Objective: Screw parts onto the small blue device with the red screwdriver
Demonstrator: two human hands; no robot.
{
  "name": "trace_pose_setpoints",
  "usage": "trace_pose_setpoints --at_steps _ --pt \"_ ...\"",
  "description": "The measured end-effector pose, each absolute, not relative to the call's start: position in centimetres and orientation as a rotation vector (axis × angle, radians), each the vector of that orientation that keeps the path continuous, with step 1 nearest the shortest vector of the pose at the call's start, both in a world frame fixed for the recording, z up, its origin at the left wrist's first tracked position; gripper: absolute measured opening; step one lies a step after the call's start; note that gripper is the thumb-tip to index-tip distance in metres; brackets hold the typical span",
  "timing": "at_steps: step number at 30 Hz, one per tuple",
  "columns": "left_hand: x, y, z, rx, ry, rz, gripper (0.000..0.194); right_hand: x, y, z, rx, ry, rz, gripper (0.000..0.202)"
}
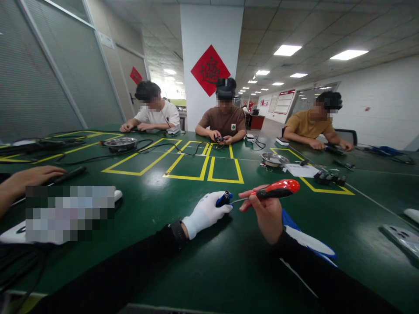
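Gripping a screwdriver (278, 189) by its red and black handle, the bare right hand (269, 216) has its fingers clamped on it. The shaft runs to a small black part (225, 199), pinched in the fingers of the gloved left hand (207, 211); whether the tip touches it, I cannot tell. Both hands are over the green table (183, 274), a loose glove (309, 243) beside the right one, a metal dish (274, 160) and black blocks (327, 178) farther off

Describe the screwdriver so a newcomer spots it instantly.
Start at the big dark-green table; over its near side, find the camera wearer's bare right hand. It holds the screwdriver, its thin metal shaft directed towards the white-gloved left hand. Its bulbous, glossy red-and-black handle sets it apart from the small black part in that hand.
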State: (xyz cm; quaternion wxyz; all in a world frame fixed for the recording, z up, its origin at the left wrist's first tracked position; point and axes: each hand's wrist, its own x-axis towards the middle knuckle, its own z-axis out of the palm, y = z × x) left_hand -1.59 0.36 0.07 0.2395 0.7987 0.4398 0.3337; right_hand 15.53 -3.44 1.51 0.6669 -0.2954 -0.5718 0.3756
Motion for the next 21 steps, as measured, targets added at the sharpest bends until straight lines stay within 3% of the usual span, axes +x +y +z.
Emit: trace_pose_setpoints --at_steps 4,9,21 --pt "-1.64 0.44 -0.05 2.172 1.219 0.927 0.030 15.51 -3.70 1.47 -0.607 -1.294 0.896 0.012" --pt "-1.73 0.41 -0.05 2.189 1.194 0.932 0.030 15.32 -3.81 1.41 -0.646 -1.301 0.883 0.026" --pt "-1.69 0.61 -0.25 2.201 1.235 0.937 0.028 15.39 -3.45 0.85 -0.654 -1.360 0.845 0.016"
